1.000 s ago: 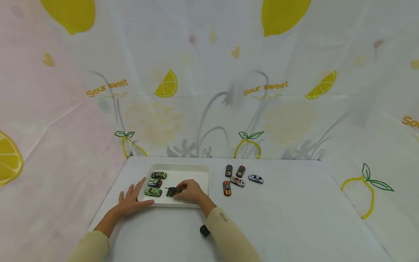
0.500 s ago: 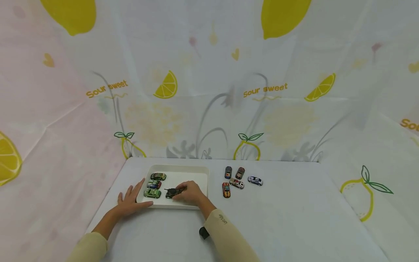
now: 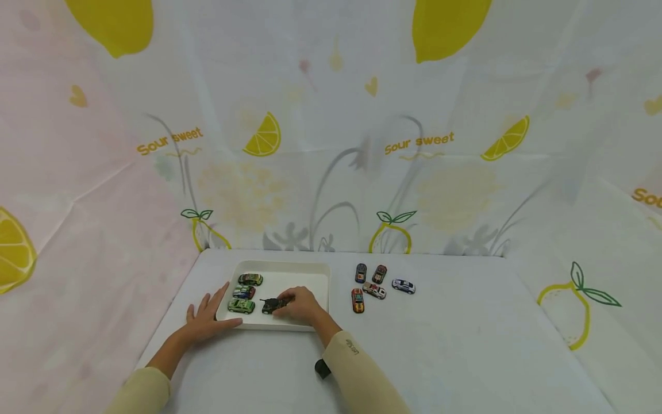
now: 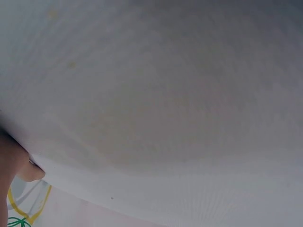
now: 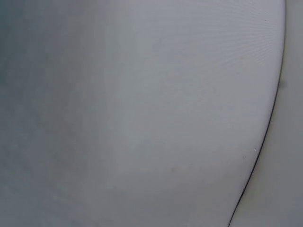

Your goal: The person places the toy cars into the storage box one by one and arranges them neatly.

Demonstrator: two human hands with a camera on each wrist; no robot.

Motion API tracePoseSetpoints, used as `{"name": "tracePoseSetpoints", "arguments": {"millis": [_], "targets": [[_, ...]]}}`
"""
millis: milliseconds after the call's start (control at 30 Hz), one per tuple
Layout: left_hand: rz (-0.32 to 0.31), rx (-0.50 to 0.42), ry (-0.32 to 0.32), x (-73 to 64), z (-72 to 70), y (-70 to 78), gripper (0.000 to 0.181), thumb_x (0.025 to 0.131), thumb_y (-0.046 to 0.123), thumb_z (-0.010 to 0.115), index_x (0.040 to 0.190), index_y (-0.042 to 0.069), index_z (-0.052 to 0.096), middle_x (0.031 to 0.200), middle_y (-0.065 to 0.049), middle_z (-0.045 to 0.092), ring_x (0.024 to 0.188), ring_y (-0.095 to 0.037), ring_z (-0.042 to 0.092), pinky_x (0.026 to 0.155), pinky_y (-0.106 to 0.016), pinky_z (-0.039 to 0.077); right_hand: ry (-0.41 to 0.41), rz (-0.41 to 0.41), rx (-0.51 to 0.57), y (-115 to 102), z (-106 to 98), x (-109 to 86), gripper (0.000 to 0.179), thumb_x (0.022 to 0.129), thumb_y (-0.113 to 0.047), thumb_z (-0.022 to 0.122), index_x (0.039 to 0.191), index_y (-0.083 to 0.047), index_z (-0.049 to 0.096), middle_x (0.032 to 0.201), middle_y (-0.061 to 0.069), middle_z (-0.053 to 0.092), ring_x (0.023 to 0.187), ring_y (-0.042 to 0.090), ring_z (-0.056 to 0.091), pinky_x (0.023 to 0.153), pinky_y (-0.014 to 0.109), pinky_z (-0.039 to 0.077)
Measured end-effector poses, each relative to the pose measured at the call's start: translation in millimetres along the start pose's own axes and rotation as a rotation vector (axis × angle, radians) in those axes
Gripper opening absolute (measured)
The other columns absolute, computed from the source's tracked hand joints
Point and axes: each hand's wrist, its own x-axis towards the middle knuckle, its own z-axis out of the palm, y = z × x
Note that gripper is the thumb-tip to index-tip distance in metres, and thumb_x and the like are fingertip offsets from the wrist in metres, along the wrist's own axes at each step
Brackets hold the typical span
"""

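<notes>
A white tray (image 3: 305,267) lies on the table. My left hand (image 3: 204,323) touches the tray's left side and front corner with its fingers and thumb spread. In the left wrist view, a small part of that hand (image 4: 14,163) shows at the left edge. My right hand (image 3: 301,305) pinches a black toy car (image 3: 268,306) inside the tray; a thin bar sticks out to its left, and the fingers cover its right end. Left of it, a dark green toy car (image 3: 250,279), a blue-and-white toy car (image 3: 243,292) and a light green toy car (image 3: 241,306) form a column.
Right of the tray lie several toy cars, among them an orange one (image 3: 358,301), a red-and-white one (image 3: 374,290) and a white one (image 3: 403,286). A black object (image 3: 322,368) shows by the right sleeve (image 3: 357,368). A lemon-print cloth hangs behind the table.
The view has shifted very slightly. Both hands, the black toy car and the other toy cars hold their places.
</notes>
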Motion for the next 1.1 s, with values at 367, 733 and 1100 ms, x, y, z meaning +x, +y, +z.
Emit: {"name": "tracePoseSetpoints", "arguments": {"millis": [367, 733, 1100], "targets": [[-0.007, 0.005, -0.001, -4.0, 1.2, 0.8, 0.112, 0.082, 0.058, 0.069, 0.159, 0.015, -0.001, 0.163, -0.026, 0.004, 0.144, -0.057, -0.008, 0.106, -0.075, -0.018, -0.005, -0.009, 0.022, 1.2, 2.7, -2.2, 0.037, 0.075, -0.024, 0.088, 0.108, -0.013, 0.075, 0.097, -0.005, 0.07, 0.081, 0.004, 0.053, 0.073, 0.022, 0.046], [0.011, -0.011, 0.025, -5.1, 4.6, -4.3, 0.114, 0.081, 0.063, 0.067, 0.16, 0.019, -0.003, 0.162, -0.027, 0.005, 0.145, -0.057, -0.008, 0.106, -0.074, -0.02, -0.007, -0.002, 0.018, 1.7, 3.5, -2.4, 0.038, 0.074, -0.024, 0.088, 0.108, -0.011, 0.075, 0.093, -0.005, 0.067, 0.077, 0.005, 0.051, 0.069, 0.022, 0.044], [0.004, -0.024, 0.014, -3.0, 2.5, 0.2, 0.113, 0.082, 0.059, 0.069, 0.159, 0.016, -0.001, 0.162, -0.028, 0.007, 0.144, -0.057, -0.007, 0.106, -0.074, -0.02, 0.0, 0.021, 0.041, 1.5, 2.4, -1.5, 0.043, 0.075, -0.024, 0.088, 0.113, -0.012, 0.072, 0.103, -0.004, 0.069, 0.085, 0.005, 0.056, 0.078, 0.023, 0.048]]}}
